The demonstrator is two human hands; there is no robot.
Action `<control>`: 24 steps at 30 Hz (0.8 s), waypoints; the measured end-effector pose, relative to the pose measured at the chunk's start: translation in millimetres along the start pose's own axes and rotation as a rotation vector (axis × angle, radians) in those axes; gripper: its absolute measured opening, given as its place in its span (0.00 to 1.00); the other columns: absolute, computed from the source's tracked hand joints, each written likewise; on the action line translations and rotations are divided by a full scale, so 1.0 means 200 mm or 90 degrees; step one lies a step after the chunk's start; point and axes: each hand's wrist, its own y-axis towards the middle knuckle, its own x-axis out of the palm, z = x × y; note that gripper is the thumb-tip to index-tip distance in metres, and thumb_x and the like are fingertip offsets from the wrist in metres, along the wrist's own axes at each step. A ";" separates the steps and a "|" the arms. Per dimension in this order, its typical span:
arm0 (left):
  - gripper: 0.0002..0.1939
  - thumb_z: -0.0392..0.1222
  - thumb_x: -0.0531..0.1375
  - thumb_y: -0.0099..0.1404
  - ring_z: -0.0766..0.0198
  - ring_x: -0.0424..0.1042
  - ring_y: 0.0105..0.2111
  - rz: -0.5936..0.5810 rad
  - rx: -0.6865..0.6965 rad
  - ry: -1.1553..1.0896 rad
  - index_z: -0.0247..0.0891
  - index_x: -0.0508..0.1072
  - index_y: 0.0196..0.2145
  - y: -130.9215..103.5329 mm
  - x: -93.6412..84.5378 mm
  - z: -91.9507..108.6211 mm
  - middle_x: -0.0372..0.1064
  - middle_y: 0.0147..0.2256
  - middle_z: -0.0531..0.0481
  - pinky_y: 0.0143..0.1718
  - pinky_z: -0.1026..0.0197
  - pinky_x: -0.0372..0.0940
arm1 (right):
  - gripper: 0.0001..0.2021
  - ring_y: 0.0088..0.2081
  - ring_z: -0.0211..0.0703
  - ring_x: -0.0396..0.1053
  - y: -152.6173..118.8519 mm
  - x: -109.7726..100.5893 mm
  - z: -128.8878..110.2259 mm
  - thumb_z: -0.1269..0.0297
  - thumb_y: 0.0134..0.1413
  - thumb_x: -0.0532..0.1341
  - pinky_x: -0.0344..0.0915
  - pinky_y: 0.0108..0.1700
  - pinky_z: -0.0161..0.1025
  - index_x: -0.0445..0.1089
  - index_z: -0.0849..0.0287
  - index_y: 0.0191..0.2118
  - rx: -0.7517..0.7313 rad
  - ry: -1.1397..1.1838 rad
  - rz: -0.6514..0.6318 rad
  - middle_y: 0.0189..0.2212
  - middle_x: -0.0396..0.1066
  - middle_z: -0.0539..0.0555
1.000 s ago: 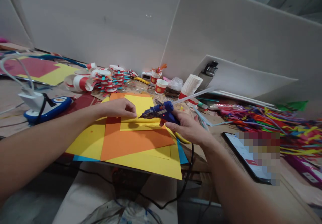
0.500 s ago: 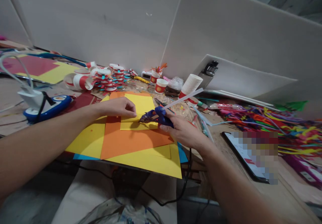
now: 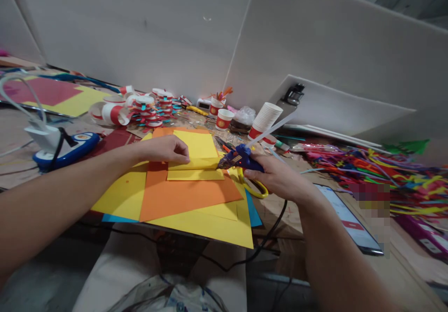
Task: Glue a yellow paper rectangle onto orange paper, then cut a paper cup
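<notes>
Glue gun (image 3: 241, 158), just right of mid-frame, sits clasped in the right hand (image 3: 282, 176) — its nozzle (image 3: 220, 165) at folded yellow paper (image 3: 201, 163) near centre, where the left hand (image 3: 168, 148) curls, its grip impossible to tell.

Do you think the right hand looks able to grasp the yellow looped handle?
Probably not: the right hand holds the blue glue gun, which would likely need setting down first, though the yellow looped handle lies close by.
</notes>
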 end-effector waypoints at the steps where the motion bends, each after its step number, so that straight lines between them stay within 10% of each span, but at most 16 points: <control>1: 0.16 0.51 0.61 0.54 0.68 0.63 0.24 0.000 -0.002 -0.001 0.34 0.76 0.27 0.00 0.00 0.00 0.68 0.23 0.52 0.24 0.67 0.55 | 0.15 0.46 0.51 0.70 0.00 0.00 0.00 0.58 0.57 0.58 0.64 0.46 0.41 0.71 0.56 0.49 0.002 0.000 0.001 0.47 0.73 0.54; 24: 0.13 0.48 0.60 0.57 0.67 0.63 0.25 -0.082 0.052 -0.073 0.34 0.76 0.28 -0.01 -0.06 -0.04 0.67 0.24 0.52 0.26 0.67 0.55 | 0.17 0.40 0.45 0.67 0.10 0.24 -0.21 0.58 0.58 0.58 0.61 0.41 0.38 0.69 0.60 0.50 -0.085 0.116 0.004 0.36 0.72 0.55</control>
